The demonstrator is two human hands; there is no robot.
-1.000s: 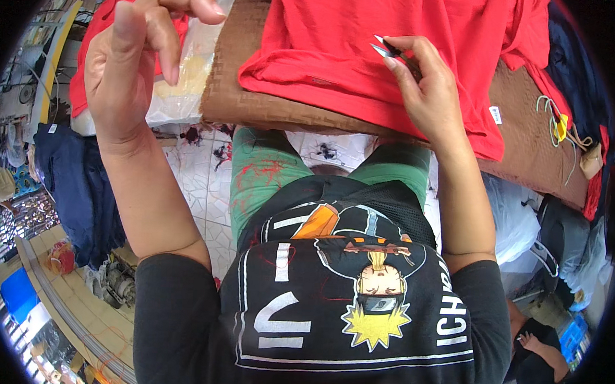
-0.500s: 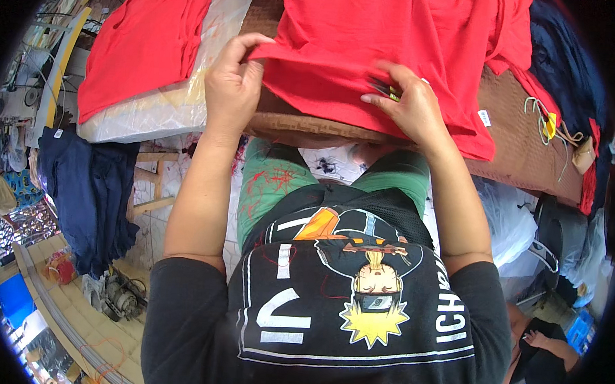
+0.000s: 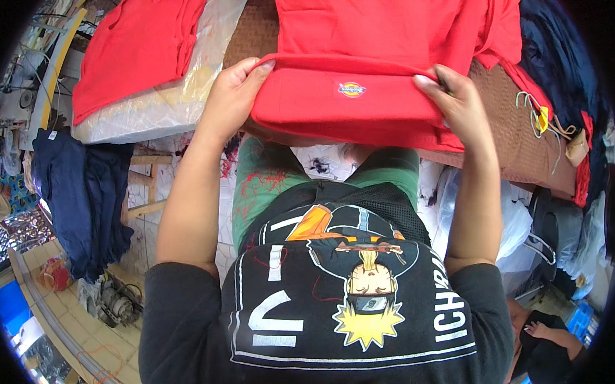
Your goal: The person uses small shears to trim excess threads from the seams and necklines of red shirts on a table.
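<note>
A red fabric garment (image 3: 369,30) lies over the brown-covered table in front of me, its near part lifted and turned back toward me. My left hand (image 3: 235,89) pinches the left end of this fold between thumb and fingers. At the other end, my right hand (image 3: 459,102) grips the same fold with its thumb on top. Between them the fabric is stretched taut, showing a small colourful oval label patch (image 3: 351,89). I cannot make out whether the right palm still has the small dark tool seen earlier.
Another red garment (image 3: 139,44) rests on a plastic-wrapped surface (image 3: 128,126) at left. Navy fabric (image 3: 81,196) hangs below it. A yellow tag with cords (image 3: 542,120) lies at right near dark cloth (image 3: 560,59). Plastic bags (image 3: 481,213) and another person (image 3: 548,346) are lower right.
My right hand has moved right and up and taken hold of the fabric edge. The fold now stretches between both hands, and the label patch has come into view.
</note>
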